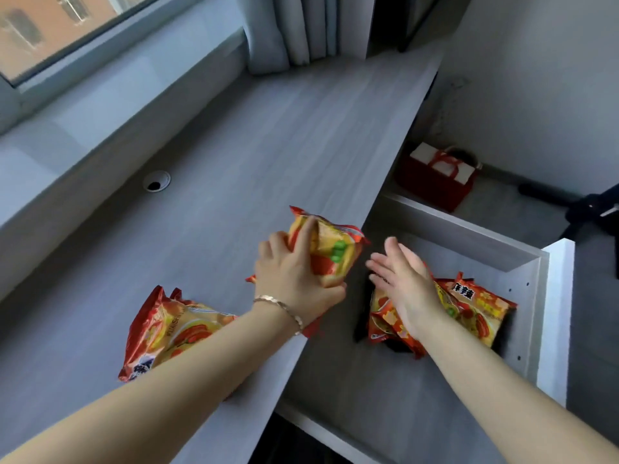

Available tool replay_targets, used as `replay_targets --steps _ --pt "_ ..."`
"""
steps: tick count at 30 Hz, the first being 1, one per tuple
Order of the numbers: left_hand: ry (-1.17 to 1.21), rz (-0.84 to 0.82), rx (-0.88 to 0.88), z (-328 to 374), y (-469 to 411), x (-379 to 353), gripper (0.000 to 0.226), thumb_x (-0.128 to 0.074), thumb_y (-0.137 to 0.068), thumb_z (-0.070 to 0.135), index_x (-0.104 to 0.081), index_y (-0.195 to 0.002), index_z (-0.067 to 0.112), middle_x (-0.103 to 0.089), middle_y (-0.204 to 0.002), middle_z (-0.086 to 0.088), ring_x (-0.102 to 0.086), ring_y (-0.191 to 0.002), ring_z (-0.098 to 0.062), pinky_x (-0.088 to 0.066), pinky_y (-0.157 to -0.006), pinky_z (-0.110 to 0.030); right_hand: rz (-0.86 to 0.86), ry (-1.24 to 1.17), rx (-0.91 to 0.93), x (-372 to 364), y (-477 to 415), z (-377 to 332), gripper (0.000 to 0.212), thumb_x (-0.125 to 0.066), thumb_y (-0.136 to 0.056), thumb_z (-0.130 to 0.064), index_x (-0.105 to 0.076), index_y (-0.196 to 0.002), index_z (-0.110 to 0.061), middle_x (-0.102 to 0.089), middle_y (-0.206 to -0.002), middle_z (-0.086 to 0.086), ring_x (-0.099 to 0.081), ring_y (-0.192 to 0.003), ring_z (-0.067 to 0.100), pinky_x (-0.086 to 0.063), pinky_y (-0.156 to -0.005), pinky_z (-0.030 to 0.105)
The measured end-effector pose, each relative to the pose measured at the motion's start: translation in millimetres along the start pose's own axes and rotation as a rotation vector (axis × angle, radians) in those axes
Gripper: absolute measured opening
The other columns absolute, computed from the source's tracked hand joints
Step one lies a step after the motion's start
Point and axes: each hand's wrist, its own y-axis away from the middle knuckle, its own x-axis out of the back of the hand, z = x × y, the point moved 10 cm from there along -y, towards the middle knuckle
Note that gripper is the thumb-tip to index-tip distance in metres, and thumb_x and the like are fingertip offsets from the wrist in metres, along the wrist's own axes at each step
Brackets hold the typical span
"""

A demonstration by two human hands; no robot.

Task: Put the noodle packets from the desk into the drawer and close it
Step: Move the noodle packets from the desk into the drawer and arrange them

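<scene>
Forearms nearest me. My left hand (294, 279) clamped on noodle packet (330, 252), lifted at desk (234, 135) right edge, beside drawer (522, 262). My right hand (407, 283) flat, fingers spread, empty, over 2 packets in drawer (469, 309). 1 packet on desk (167, 329) near front edge, under left forearm. Drawer pulled out.
</scene>
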Motion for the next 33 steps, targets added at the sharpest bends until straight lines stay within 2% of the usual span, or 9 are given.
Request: replay_targets --steps 4,6,10,12,14,17,20,24,33 --pt "0.015 -0.136 -0.215 33.3 19.5 -4.2 0.111 -0.070 -0.064 0.058 -0.004 -0.149 0.030 -0.032 -0.142 -0.010 -0.032 -0.129 -0.028 -0.034 -0.110 -0.039 -0.143 0.036 -0.112 -39.4 10.5 3.7 0.051 -0.076 -0.071 -0.029 -0.061 -0.116 -0.011 -0.071 -0.110 0.011 -0.069 -0.096 0.024 -0.058 -0.076 0.035" --pt "-0.068 -0.416 -0.223 15.3 23.5 -18.4 0.123 -0.074 -0.065 0.056 0.011 -0.149 0.023 -0.028 -0.150 -0.008 -0.031 -0.136 -0.027 -0.029 -0.113 -0.037 -0.035 0.131 -0.101 -23.1 2.7 8.9 0.051 -0.079 -0.067 -0.030 -0.063 -0.112 -0.011 -0.071 -0.108 0.011 -0.069 -0.095 0.025 -0.056 -0.085 0.039" --pt "-0.727 -0.752 -0.134 -77.7 34.3 -17.8 0.134 -0.077 -0.061 0.056 0.016 -0.148 0.016 -0.004 -0.160 -0.005 -0.008 -0.148 -0.026 -0.006 -0.119 -0.045 0.349 0.223 -0.150 48.9 -7.2 28.3 0.080 -0.074 -0.070 -0.046 -0.044 -0.133 -0.006 -0.054 -0.134 0.013 -0.053 -0.121 0.031 -0.042 -0.103 0.041" --pt "-0.906 -0.855 -0.061 -116.9 40.8 -16.0 0.136 -0.081 -0.059 0.052 0.017 -0.148 0.020 0.000 -0.160 -0.005 -0.001 -0.148 -0.026 -0.002 -0.119 -0.051 0.546 0.091 -0.244 89.4 -6.0 48.4 0.089 -0.070 -0.070 -0.054 -0.036 -0.137 -0.007 -0.047 -0.141 0.012 -0.048 -0.126 0.033 -0.041 -0.105 0.047" --pt "-0.990 -0.905 -0.057 -138.1 49.2 -15.1 0.131 -0.083 -0.057 0.050 0.005 -0.149 0.022 -0.016 -0.157 -0.006 -0.018 -0.145 -0.028 -0.014 -0.118 -0.049 0.625 -0.127 -0.307 106.1 -8.4 69.1 0.082 -0.067 -0.075 -0.052 -0.036 -0.137 -0.008 -0.047 -0.139 0.010 -0.052 -0.123 0.031 -0.048 -0.100 0.045" --pt "-0.987 -0.874 -0.144 -135.3 45.5 -19.0 0.113 -0.083 -0.054 0.051 -0.021 -0.144 0.021 -0.037 -0.142 -0.003 -0.038 -0.129 -0.025 -0.031 -0.110 -0.040 0.603 -0.338 -0.322 119.3 -24.6 88.4 0.068 -0.060 -0.085 -0.040 -0.034 -0.139 -0.009 -0.044 -0.143 0.007 -0.049 -0.126 0.023 -0.049 -0.096 0.032" --pt "-0.969 -0.854 -0.202 -131.0 40.5 -19.2 0.106 -0.083 -0.051 0.053 -0.032 -0.136 0.018 -0.044 -0.134 -0.002 -0.040 -0.124 -0.023 -0.033 -0.109 -0.036 0.582 -0.243 -0.353 117.3 -32.5 96.5 0.055 -0.058 -0.089 -0.028 -0.040 -0.137 -0.006 -0.049 -0.140 0.011 -0.052 -0.125 0.023 -0.048 -0.097 0.031" --pt "-0.897 -0.884 -0.148 -135.3 41.8 -19.1 0.105 -0.084 -0.051 0.052 -0.037 -0.137 0.018 -0.042 -0.133 -0.003 -0.039 -0.122 -0.023 -0.039 -0.105 -0.037 0.536 0.048 -0.412 95.2 -20.2 88.3 0.041 -0.060 -0.080 -0.019 -0.055 -0.117 -0.004 -0.060 -0.109 0.012 -0.058 -0.082 0.028 -0.052 -0.063 0.037" --pt "-0.555 -0.851 0.120 -147.4 45.5 -13.4 0.097 -0.084 -0.052 0.052 -0.037 -0.130 0.020 -0.055 -0.119 0.000 -0.055 -0.103 -0.021 -0.051 -0.088 -0.034 -0.089 0.385 -0.167 -44.1 47.8 54.5 0.039 -0.056 -0.087 -0.009 -0.051 -0.126 -0.012 -0.053 -0.120 0.007 -0.048 -0.102 0.016 -0.038 -0.085 0.027"
